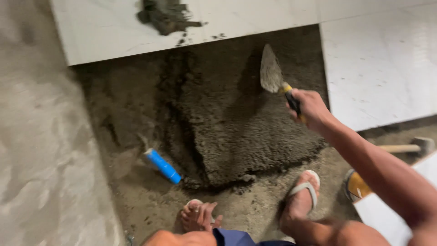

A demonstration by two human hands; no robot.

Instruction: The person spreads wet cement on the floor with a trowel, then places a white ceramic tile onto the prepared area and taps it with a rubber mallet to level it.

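Note:
My right hand (pixel 312 107) grips the yellow-and-black handle of a pointed trowel (pixel 271 72), whose blade is raised, tip up, over a dark bed of wet mortar (pixel 236 132). Both are blurred by motion. My left hand is out of view. A second trowel with a blue handle (pixel 162 166) lies on the mortar's left side, its blade caked in grey mix. My feet in white sandals (pixel 304 193) stand at the near edge of the bed.
White floor tiles lie along the top (pixel 104 27) and right (pixel 382 68), and a clump of mortar (pixel 166 16) sits on the top one. A wooden-handled mallet (pixel 409 146) lies at right. Another white tile (pixel 391 216) leans at bottom right. A rough grey wall (pixel 41 136) fills the left.

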